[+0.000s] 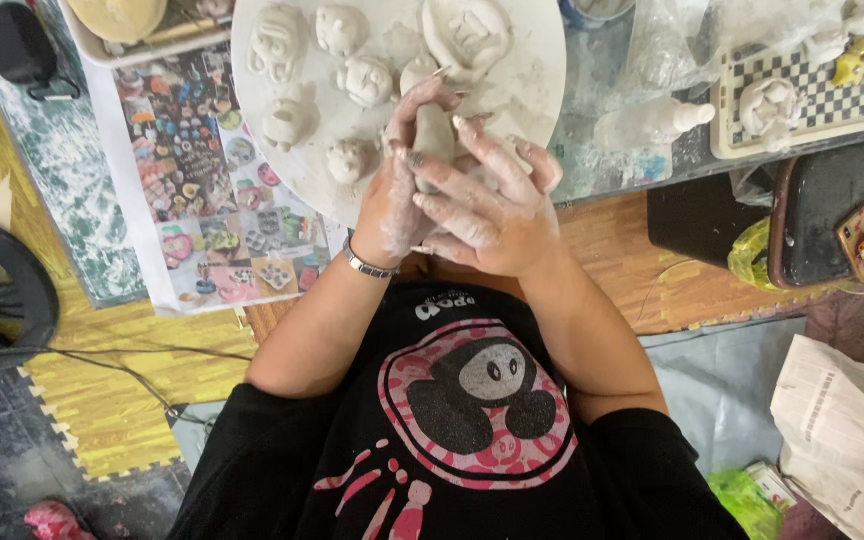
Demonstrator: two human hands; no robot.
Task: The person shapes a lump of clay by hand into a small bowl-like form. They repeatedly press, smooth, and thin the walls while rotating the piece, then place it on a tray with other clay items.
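item: pale clay lump [433,128], upright, pressed between my left hand [397,195] and my right hand [487,205], both closed around it with clay-smeared fingers, held just over the near edge of the round white board [537,60]. on the board: several small clay figures [365,80] (faces and animals, unpainted), lying apart from one another. beside it on the counter [612,150]: a colourful printed sheet [217,200] and a checkered tray [832,95].

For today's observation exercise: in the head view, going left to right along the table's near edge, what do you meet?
Colourful printed sheet → round board of pale clay figures → left hand and right hand clasped around a clay piece → checkered board → dark box.
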